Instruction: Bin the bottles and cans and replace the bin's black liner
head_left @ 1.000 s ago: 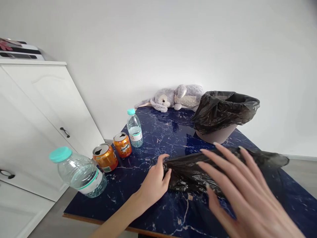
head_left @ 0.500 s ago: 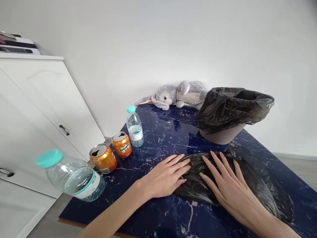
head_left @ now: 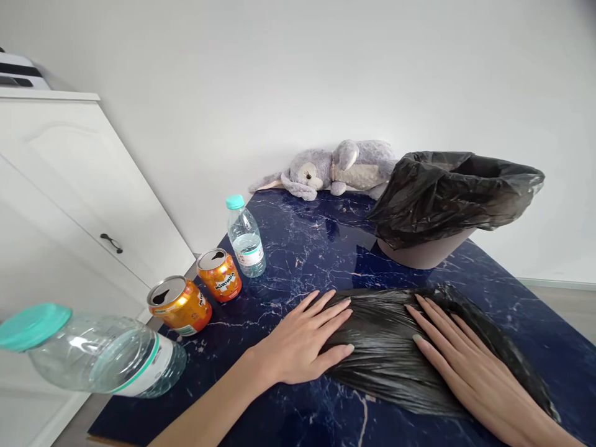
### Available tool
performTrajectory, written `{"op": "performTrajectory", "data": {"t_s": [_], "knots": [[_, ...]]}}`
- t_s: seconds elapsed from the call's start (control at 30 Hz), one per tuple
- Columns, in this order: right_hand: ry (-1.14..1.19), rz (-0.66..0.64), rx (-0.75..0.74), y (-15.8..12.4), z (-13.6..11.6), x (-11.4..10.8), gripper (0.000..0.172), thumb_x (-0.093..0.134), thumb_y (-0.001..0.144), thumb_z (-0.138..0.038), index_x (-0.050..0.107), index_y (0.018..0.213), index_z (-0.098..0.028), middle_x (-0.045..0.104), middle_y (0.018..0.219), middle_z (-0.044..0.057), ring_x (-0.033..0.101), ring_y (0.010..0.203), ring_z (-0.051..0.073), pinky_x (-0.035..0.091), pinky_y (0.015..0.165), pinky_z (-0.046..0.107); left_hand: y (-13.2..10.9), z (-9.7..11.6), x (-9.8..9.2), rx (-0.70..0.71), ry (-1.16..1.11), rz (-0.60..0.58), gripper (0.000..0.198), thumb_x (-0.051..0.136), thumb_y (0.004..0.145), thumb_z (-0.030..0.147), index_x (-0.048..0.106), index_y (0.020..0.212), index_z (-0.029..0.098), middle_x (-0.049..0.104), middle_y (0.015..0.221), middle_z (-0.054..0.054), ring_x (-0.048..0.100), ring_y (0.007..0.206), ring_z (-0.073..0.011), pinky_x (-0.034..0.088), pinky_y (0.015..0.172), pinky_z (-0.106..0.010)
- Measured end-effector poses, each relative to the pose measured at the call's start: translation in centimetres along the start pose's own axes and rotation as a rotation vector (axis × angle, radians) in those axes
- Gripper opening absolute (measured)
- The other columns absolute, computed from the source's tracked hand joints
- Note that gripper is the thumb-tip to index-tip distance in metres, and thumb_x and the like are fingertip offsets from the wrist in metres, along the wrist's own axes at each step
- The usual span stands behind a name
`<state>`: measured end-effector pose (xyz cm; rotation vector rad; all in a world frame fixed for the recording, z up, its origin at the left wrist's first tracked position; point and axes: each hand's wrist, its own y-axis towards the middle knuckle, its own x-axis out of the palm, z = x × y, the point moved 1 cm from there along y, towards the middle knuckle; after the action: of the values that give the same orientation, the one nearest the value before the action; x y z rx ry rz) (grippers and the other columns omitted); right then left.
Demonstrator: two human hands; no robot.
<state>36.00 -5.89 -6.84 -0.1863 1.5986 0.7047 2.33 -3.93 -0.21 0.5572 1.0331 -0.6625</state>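
Observation:
A crumpled black plastic bag point(head_left: 386, 347) lies flat on the dark blue marble table point(head_left: 307, 248). My left hand point(head_left: 298, 341) rests on the bag's left end, fingers stretched out flat. My right hand point(head_left: 470, 366) lies flat on the bag's right part, fingers spread and pointing away from me. Neither hand holds anything.
A small bin lined with a black bag point(head_left: 447, 198) stands at the back right. A grey plush rabbit point(head_left: 330, 171) lies against the wall. Two orange soda cans point(head_left: 179, 304) point(head_left: 218, 274), a small water bottle point(head_left: 244, 236) and a large near bottle point(head_left: 102, 354) line the left edge. A white cabinet point(head_left: 69, 198) is left.
My right hand came down onto the bag and slid right, smoothing it flatter. My left hand opened from a pinch to lie flat on the bag's left end.

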Motion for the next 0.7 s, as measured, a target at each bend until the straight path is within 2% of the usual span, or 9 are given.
{"op": "performTrajectory", "data": {"t_s": [0.17,0.27,0.33,0.4,0.5,0.57,0.63,0.7], "knots": [[0.045,-0.015,-0.010,0.0,1.0,0.2,0.061,0.024,0.114,-0.044,0.009,0.172,-0.029,0.023,0.175,0.009,0.027,0.159,0.030,0.038,0.123,0.063,-0.1,0.0,0.3,0.018,0.014,0.043,0.063,0.043,0.111,0.053,0.029,0.167,0.029,0.031,0.173,-0.001,0.018,0.163,-0.0265,0.020,0.134,-0.054],[0.073,0.000,0.029,0.2,0.4,0.2,0.063,0.027,0.114,-0.047,0.011,0.172,-0.028,0.022,0.175,0.009,0.026,0.159,0.031,0.037,0.124,0.062,-0.2,0.1,0.4,0.025,0.050,0.047,0.064,0.041,0.111,0.054,0.028,0.168,0.028,0.031,0.173,-0.002,0.018,0.163,-0.0263,0.020,0.135,-0.052],[0.062,0.074,0.080,0.5,-1.3,-0.3,0.065,0.031,0.113,-0.049,0.014,0.172,-0.025,0.021,0.175,0.011,0.024,0.160,0.034,0.037,0.124,0.063,-0.3,0.3,0.7,0.018,0.078,0.050,0.064,0.039,0.111,0.055,0.029,0.168,0.026,0.031,0.174,-0.003,0.018,0.163,-0.0267,0.019,0.135,-0.052],[0.032,0.164,0.076,1.0,-4.2,-1.3,0.067,0.036,0.112,-0.049,0.020,0.171,-0.019,0.024,0.174,0.013,0.024,0.160,0.036,0.036,0.124,0.065,-0.5,0.7,1.0,-0.009,0.104,0.063,0.063,0.039,0.112,0.054,0.031,0.167,0.024,0.032,0.173,-0.004,0.018,0.164,-0.0273,0.018,0.135,-0.053],[-0.017,0.213,-0.157,1.6,-9.4,-3.3,0.060,0.048,0.110,-0.041,0.039,0.163,-0.016,0.038,0.169,0.011,0.037,0.155,0.034,0.045,0.120,0.057,-1.3,1.9,1.7,-0.077,0.136,0.104,0.059,0.036,0.113,0.049,0.034,0.166,0.022,0.033,0.173,-0.005,0.017,0.164,-0.0283,0.014,0.135,-0.055],[-0.041,0.267,-0.266,1.8,-12.0,-4.2,0.054,0.054,0.106,-0.039,0.053,0.154,-0.014,0.053,0.159,0.010,0.052,0.146,0.030,0.053,0.114,0.048,-2.3,3.0,2.1,-0.133,0.154,0.136,0.056,0.035,0.114,0.043,0.034,0.166,0.022,0.032,0.173,-0.005,0.017,0.164,-0.0295,0.015,0.135,-0.058],[-0.055,0.291,-0.330,1.8,-13.4,-4.4,0.053,0.056,0.104,-0.043,0.060,0.146,-0.012,0.062,0.150,0.010,0.062,0.135,0.028,0.058,0.106,0.042,-3.7,4.3,2.2,-0.189,0.154,0.154,0.057,0.035,0.114,0.037,0.025,0.169,0.022,0.031,0.174,-0.006,0.018,0.164,-0.0303,0.019,0.134,-0.061],[-0.086,0.293,-0.393,1.5,-14.0,-3.9,0.061,0.053,0.104,-0.054,0.062,0.145,-0.010,0.063,0.148,0.014,0.067,0.129,0.030,0.061,0.099,0.042,-5.5,5.3,2.2,-0.232,0.129,0.159,0.064,0.036,0.113,0.033,0.011,0.171,0.023,0.029,0.174,-0.006,0.018,0.163,-0.0306,0.023,0.132,-0.063]]}}
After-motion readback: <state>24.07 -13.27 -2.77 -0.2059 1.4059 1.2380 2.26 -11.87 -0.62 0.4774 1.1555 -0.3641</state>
